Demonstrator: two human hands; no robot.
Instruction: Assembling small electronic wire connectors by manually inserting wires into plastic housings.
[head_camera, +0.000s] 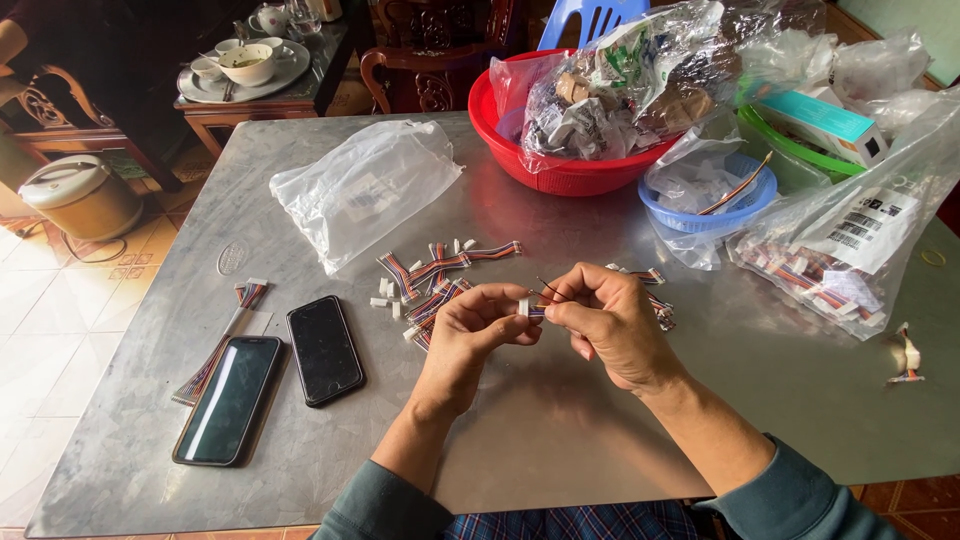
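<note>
Table of grey metal lay beneath both hands. Well beyond the fingers stood a red basin stuffed with bagged parts, and a clear plastic bag lay beyond and to the left of them. Far left of the fingers rested two dark phones. Just past the fingertips sprawled a heap of coloured wire harnesses. The left hand pinched a small white connector between thumb and forefinger; the right hand closed its fingers narrowly on the short striped wires entering it, the two hands almost touching.
</note>
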